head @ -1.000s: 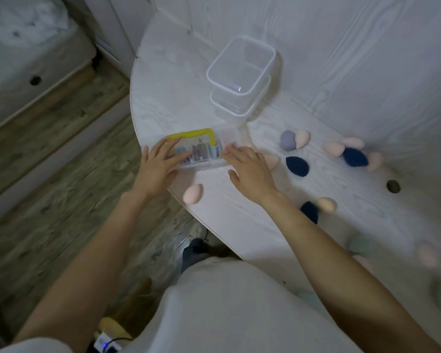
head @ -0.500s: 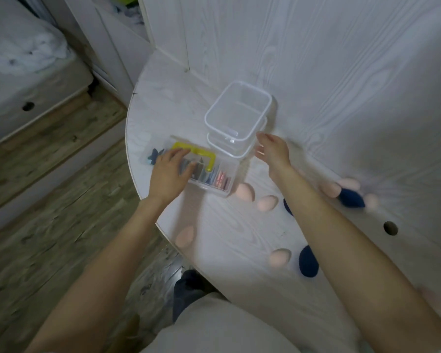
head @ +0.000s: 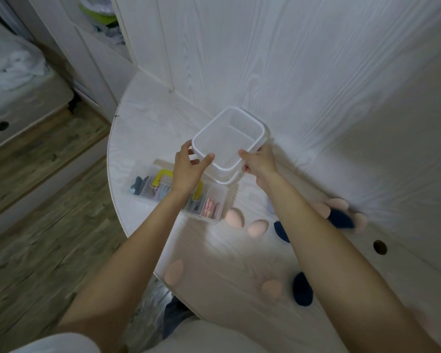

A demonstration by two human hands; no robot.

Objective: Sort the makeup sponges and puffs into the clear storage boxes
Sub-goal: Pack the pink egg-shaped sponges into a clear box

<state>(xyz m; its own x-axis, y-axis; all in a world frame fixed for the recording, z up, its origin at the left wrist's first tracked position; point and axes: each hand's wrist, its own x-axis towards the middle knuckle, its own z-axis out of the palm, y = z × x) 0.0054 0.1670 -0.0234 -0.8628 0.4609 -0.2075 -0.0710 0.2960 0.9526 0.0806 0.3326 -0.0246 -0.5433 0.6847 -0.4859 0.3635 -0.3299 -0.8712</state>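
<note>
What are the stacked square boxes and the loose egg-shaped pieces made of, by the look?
Stacked square boxes: clear rigid plastic, likely glossy; the wall shows through, rims look whitish. Egg-shaped sponges, pink and navy: probably soft matte foam; no shine, rounded edges, though blurred. Both hands, left and right, grip the top box.

Both hands on stacked clear boxes.
Left hand and right hand gripping top box rim; pink sponges and navy sponges scattered on white surface; compartment organizer just beside.
</note>
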